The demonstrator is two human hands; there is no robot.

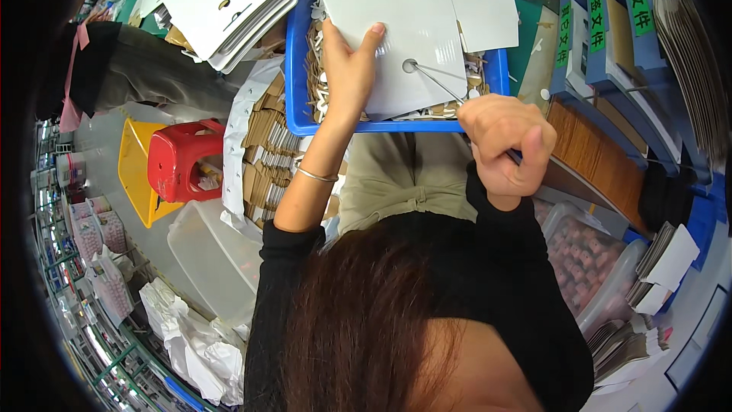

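A white cardboard sheet (408, 11) lies over a blue plastic tray (296, 95) in front of my lap. My left hand (349, 72) grips the sheet's left side, with the thumb on top and some fingers hidden. My right hand (509, 141) is closed around a thin metal rod tool (441, 85), whose handle is mostly hidden in the fist. The rod's far end meets a small round hole in the sheet. Brown and white cardboard scraps (315, 61) fill the tray under the sheet. Another white sheet (482, 4) lies at its upper right.
A stack of white die-cut sheets (229, 8) lies at the upper left. Bundled cardboard pieces (271, 152) stand left of my lap, beside a red stool (175, 164) and a yellow bin (136, 175). Blue file holders (610, 53) and a clear bin of pink pieces (583, 255) are on the right.
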